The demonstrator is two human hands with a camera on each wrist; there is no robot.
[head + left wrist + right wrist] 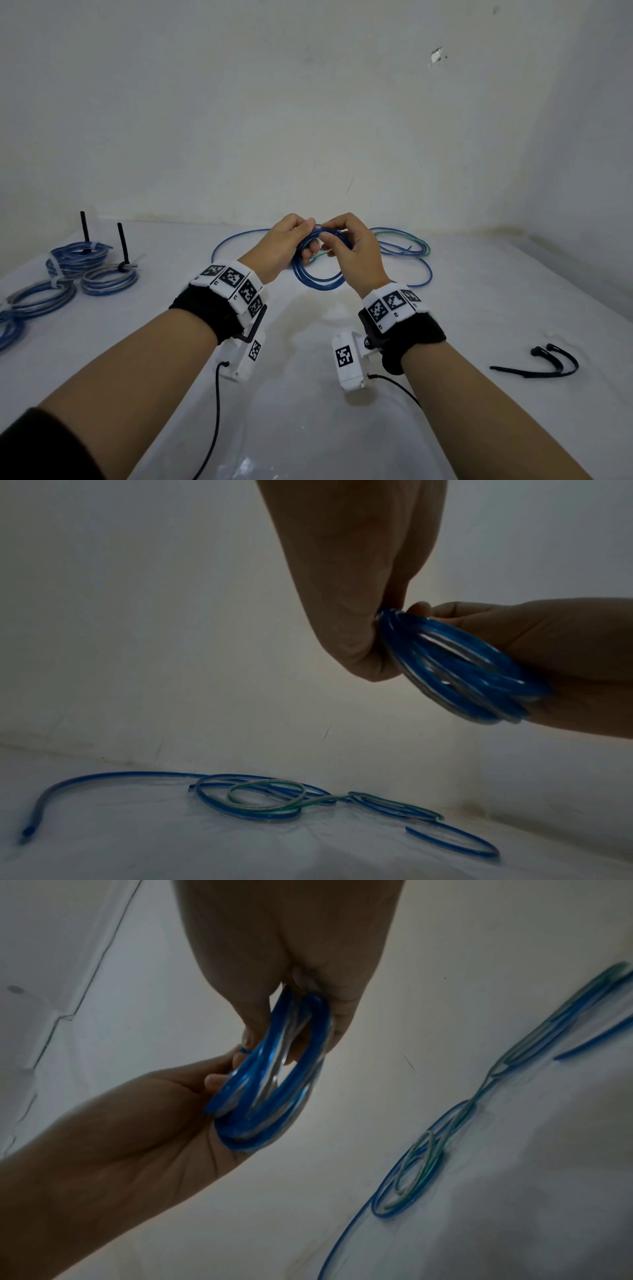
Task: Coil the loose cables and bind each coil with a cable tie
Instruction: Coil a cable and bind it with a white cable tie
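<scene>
A white bench [308,394] runs back to a plain pale wall, and both hands work above its middle. The left hand [279,245] and right hand [356,250] each have a closed grip on the top of the same blue coil [318,274], fingers and thumbs curled round its bundled turns; the ring hangs down from them toward the person, clear of the bench. No tie is on it yet, by the look of it. The black ties [544,363] lie well apart on the near right, their length running roughly left to right, so the right hand is much the nearer and the left would likely keep the coil. Loose cable [404,251] lies behind the hands; bound coils [78,267] sit far left.
</scene>
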